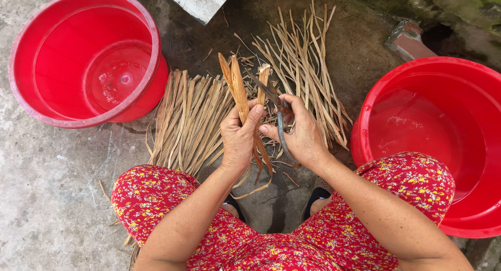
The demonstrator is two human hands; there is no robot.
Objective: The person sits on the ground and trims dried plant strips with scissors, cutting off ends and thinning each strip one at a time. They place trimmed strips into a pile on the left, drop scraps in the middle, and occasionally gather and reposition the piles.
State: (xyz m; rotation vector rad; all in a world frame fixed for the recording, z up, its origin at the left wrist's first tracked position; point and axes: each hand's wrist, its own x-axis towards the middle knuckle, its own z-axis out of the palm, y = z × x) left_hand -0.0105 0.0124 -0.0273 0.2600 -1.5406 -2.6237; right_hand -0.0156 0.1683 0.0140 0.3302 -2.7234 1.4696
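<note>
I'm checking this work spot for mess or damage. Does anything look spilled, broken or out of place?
Nothing looks spilled. The dried leaf strips lie in loose piles on the concrete. One oddity: a broken brick lies by the right basin. The left hand grips a few strips; the right hand holds scissors.

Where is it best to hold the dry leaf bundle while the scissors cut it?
Judging by its pose, grip the dry leaf bundle at its middle, from the left, as the left hand does. Its upper ends stand free, so the scissors in the right hand reach them.
</note>
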